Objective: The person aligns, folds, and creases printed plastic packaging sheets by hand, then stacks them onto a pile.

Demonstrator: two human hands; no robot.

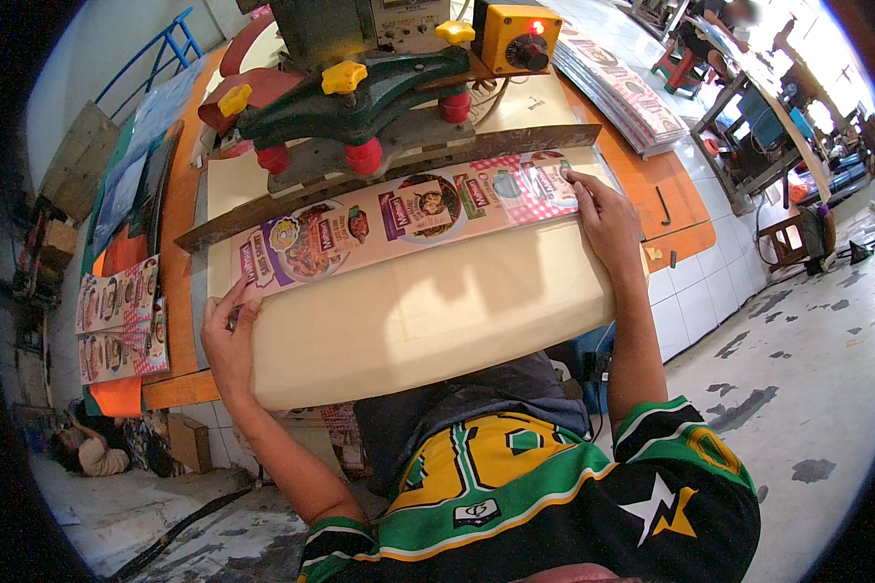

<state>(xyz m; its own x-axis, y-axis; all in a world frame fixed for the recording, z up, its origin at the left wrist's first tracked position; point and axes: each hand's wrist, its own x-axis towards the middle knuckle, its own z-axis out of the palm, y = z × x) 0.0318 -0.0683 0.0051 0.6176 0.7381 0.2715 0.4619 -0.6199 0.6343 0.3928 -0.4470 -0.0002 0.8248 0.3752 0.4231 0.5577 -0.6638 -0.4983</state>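
A long printed plastic sheet with food pictures and a red checked end lies across a cream-covered padded surface in front of me. My left hand is closed at the sheet's left end, thumb and fingers on its near corner. At the other end my right hand pinches the sheet's right edge. Just beyond the sheet runs the long metal bar of a press, and the sheet's far edge lies close along it. Above the bar sits a dark green bracket with yellow knobs and red collars.
An orange control box with a black dial and lit red lamp stands behind the bar. Printed sheets are stacked at the back right and left. A hex key lies on the orange table. Other people sit farther off.
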